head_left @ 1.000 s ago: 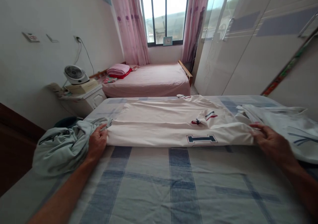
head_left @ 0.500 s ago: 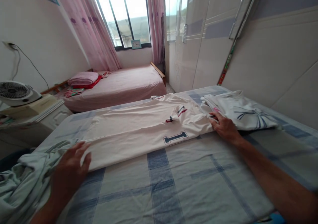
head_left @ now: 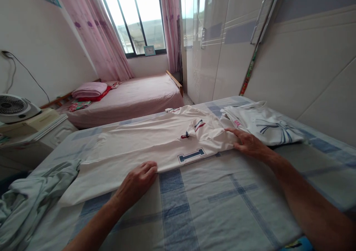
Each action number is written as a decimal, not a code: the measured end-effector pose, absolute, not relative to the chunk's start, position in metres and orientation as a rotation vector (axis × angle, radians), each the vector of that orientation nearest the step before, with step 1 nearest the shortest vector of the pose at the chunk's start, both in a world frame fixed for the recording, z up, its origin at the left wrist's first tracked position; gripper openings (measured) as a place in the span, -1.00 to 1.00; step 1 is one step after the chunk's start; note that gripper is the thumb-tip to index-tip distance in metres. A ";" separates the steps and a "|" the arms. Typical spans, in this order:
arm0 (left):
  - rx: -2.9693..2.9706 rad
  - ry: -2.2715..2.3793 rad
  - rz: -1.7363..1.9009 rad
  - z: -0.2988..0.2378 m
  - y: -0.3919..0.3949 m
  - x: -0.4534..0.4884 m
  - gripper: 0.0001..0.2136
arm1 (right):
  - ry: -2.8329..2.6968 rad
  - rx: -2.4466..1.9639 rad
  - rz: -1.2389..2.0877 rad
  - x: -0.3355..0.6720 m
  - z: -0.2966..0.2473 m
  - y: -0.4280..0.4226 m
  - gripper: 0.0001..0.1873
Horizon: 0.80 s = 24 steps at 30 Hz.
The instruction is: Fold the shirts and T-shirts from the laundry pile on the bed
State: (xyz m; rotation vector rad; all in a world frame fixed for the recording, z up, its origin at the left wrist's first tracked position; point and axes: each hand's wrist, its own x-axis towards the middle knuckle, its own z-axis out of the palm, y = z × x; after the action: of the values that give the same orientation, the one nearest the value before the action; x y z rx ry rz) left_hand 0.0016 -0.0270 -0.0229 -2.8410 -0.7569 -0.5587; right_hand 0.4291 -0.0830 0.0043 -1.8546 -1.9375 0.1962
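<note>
A white T-shirt (head_left: 144,136) lies folded lengthwise across the bed in front of me, its navy letter print facing up near the front edge. My left hand (head_left: 140,177) is closed at the middle of the shirt's near edge, fingers curled together on the cloth. At the shirt's right end, my right hand (head_left: 247,143) rests on the collar and shoulder area, its index finger stretched out and apart from the thumb. Just beyond it sits a folded white garment (head_left: 267,123) with dark stripes. A crumpled pale green garment (head_left: 39,191) is at the left.
The bed has a blue-and-white checked sheet (head_left: 175,206). Past it stands a second bed with a pink cover (head_left: 144,91). White wardrobes (head_left: 311,58) line the right side. A small fan (head_left: 16,108) stands on a cabinet at the left.
My left hand has moved right, from the shirt's left end to the middle of its near edge. My right hand has loosened, its index finger now extended over the shirt.
</note>
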 end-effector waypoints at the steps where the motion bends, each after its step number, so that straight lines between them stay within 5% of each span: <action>1: -2.834 -0.772 -0.593 -0.025 -0.026 0.000 -0.83 | -1.969 -1.810 0.233 0.430 0.005 -0.085 -0.31; 4: -2.792 -0.856 -0.689 -0.030 -0.025 -0.003 -0.84 | -2.107 -1.731 0.245 0.432 0.003 -0.087 -0.32; 10: -2.779 -1.024 -0.755 -0.033 -0.028 0.000 -0.84 | -2.074 -1.999 -0.161 0.425 0.001 -0.084 -0.71; 15: -2.794 -1.025 -0.746 -0.032 -0.027 -0.002 -0.83 | -1.978 -2.025 -0.642 0.429 0.012 -0.088 -0.74; 24: -2.903 -1.134 -0.641 -0.019 -0.026 -0.015 -0.77 | -2.048 -1.833 -0.438 0.434 0.004 -0.085 -0.70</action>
State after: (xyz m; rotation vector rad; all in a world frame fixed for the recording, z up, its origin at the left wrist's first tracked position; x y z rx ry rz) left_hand -0.0150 -0.0263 -0.0186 -2.9031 -1.1336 -0.6408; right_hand 0.4341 -0.0853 0.0037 -1.8329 -2.0482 -0.4378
